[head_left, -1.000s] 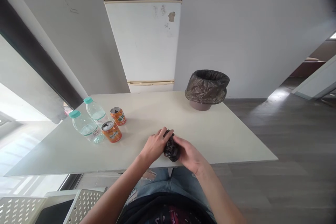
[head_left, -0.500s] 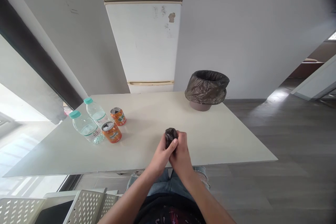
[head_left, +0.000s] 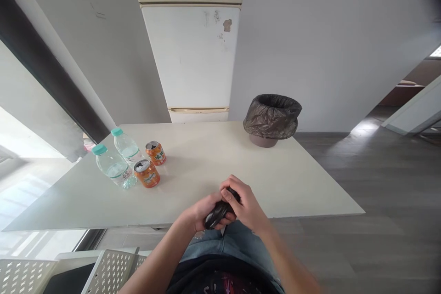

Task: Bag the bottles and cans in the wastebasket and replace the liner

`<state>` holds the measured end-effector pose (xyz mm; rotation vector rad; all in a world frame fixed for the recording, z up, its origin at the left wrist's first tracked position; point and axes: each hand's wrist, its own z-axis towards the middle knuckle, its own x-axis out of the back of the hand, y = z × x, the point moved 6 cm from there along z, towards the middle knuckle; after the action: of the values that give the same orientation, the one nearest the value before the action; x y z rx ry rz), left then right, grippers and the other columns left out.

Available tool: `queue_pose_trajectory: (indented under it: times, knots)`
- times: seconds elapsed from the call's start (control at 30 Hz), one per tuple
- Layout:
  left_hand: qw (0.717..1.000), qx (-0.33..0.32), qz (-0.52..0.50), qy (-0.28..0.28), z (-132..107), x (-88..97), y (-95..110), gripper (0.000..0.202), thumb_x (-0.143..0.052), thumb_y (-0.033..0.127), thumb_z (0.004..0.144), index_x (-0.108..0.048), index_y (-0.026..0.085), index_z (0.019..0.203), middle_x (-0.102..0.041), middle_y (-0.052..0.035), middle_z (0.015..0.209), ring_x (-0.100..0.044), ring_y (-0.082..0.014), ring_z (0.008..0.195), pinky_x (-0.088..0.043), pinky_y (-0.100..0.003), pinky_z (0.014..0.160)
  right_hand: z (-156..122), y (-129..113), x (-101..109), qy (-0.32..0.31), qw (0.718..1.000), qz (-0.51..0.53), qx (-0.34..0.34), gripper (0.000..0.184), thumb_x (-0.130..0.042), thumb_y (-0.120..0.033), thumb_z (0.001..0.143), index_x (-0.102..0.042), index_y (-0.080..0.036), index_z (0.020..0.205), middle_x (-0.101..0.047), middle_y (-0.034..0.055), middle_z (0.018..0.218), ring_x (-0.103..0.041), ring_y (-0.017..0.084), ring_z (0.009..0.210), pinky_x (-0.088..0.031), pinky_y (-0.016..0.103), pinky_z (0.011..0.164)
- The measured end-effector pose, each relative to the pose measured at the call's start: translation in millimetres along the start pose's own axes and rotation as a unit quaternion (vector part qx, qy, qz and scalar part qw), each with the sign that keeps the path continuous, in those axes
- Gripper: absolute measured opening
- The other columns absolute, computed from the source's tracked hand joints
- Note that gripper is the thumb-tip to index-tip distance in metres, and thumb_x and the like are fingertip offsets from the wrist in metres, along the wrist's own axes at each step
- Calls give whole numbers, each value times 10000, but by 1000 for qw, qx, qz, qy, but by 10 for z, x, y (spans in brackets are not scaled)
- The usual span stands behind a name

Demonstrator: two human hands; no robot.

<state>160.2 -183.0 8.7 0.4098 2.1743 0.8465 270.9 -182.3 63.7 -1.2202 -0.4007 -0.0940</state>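
Both my hands hold a small rolled-up black plastic bag (head_left: 217, 213) over the front edge of the white table (head_left: 206, 156). My left hand (head_left: 203, 211) cups it from below and the left, fingers curled round it. My right hand (head_left: 243, 204) closes over its top from the right. Only a dark strip of the bag shows between the fingers.
Two water bottles (head_left: 110, 165) with teal caps and two orange cans (head_left: 147, 173) stand at the table's left. A bin lined with a dark bag (head_left: 272, 119) sits at the far right corner. A white fridge (head_left: 191, 55) stands behind the table. Perforated chair backs (head_left: 69, 271) are at lower left.
My hands have drawn the black bag back toward me, from above the table to its front edge. The bag has turned from upright to lying sideways and is more covered by my fingers.
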Motion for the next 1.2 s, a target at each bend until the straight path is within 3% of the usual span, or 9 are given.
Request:
queue_pose_trajectory:
  times: [0.2, 0.3, 0.4, 0.57, 0.67, 0.83, 0.93, 1.07, 1.2]
  knots:
    - [985, -108, 92, 100, -16, 25, 21, 399, -648, 565, 853, -592, 182, 951, -587, -12, 754, -524, -126, 581, -429, -242, 515, 152, 255, -1, 96, 992, -78, -20, 482, -422, -488, 1097, -382, -231, 691, -449, -2, 718, -447, 164, 676, -345, 317, 679]
    - [933, -208, 227, 185, -115, 32, 145, 395, -640, 534, 921, -648, 197, 1127, -659, -41, 900, -624, -186, 780, -519, -298, 690, 177, 339, 75, 110, 989, -95, -34, 493, -416, -518, 1089, -401, -230, 689, -476, 7, 741, -475, 166, 691, -357, 313, 690]
    - [872, -286, 318, 239, -131, 39, 248, 332, -537, 468, 1001, -692, 174, 1010, -695, -61, 909, -601, -181, 842, -484, -289, 784, 163, 380, 67, 92, 991, -85, -53, 500, -404, -563, 1085, -439, -225, 718, -491, 1, 730, -487, 158, 692, -363, 293, 676]
    - [848, -281, 380, 239, 21, 104, 234, 313, -530, 414, 1005, -632, 183, 819, -612, 0, 685, -503, -132, 622, -382, -268, 610, 80, 461, 55, 85, 984, -136, -74, 587, -411, -659, 1054, -320, -224, 670, -348, -42, 555, -328, 117, 547, -262, 281, 552]
    - [796, -317, 424, 293, -52, 233, 285, 229, -632, 430, 968, -654, 209, 1023, -715, -8, 839, -615, -150, 711, -428, -266, 665, 3, 612, 437, 135, 965, -213, -70, 603, -392, -683, 1042, -366, -221, 655, -390, -28, 530, -322, 121, 532, -268, 288, 554]
    - [682, -294, 545, 390, -307, 719, 364, 192, -474, 373, 1047, -600, 240, 988, -689, 5, 828, -597, -157, 692, -397, -287, 685, -222, 1217, 1755, 233, 895, -352, -145, 678, -333, -788, 962, -476, -228, 606, -591, 98, 589, -475, 196, 555, -352, 332, 586]
    - [656, -260, 582, 404, -414, 1008, 347, 179, -450, 321, 1043, -594, 242, 973, -689, 3, 845, -597, -164, 718, -373, -287, 673, -316, 1620, 2326, 221, 864, -402, -206, 672, -315, -768, 948, -489, -235, 576, -597, 122, 559, -484, 216, 501, -349, 350, 560]
    - [642, -251, 593, 416, -445, 1144, 313, 175, -447, 294, 1036, -599, 242, 967, -682, 5, 849, -586, -159, 721, -365, -281, 666, -293, 1875, 2496, 194, 851, -442, -205, 614, -318, -701, 963, -520, -240, 610, -591, 109, 572, -473, 218, 491, -361, 363, 574]
    - [613, -239, 631, 411, -379, 1091, 300, 171, -442, 255, 1032, -595, 237, 957, -688, -11, 911, -601, -167, 774, -349, -289, 667, -200, 1795, 2462, 222, 845, -473, -111, 556, -352, -648, 968, -666, -230, 779, -640, 129, 734, -611, 299, 785, -490, 432, 812]
